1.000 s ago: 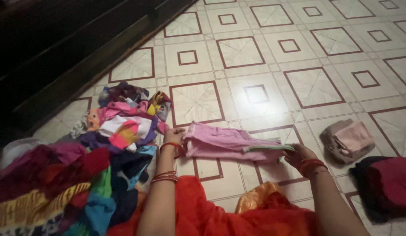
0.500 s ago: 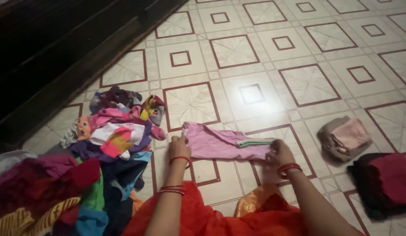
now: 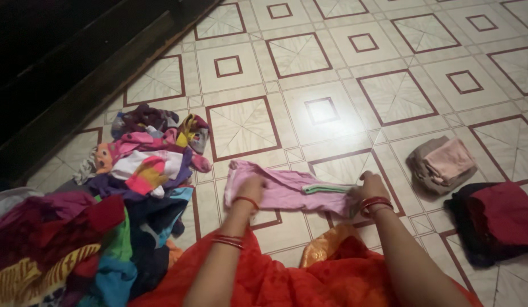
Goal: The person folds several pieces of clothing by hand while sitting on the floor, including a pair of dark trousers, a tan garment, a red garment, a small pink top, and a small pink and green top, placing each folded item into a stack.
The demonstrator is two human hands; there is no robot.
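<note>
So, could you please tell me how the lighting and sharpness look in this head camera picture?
Head view: a bright glare patch sits on the tiled floor above the pink garment; the top-left corner falls into near-black shadow; the left hand is smeared by motion blur, the right hand only slightly soft; the clothes pile is dim but its colours are readable.

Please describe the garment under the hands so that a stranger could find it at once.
On the tiled floor, between the colourful heap and two folded stacks, lies a pink garment. Both hands, left and right, rest on it. Only it has a green-and-white band.
</note>
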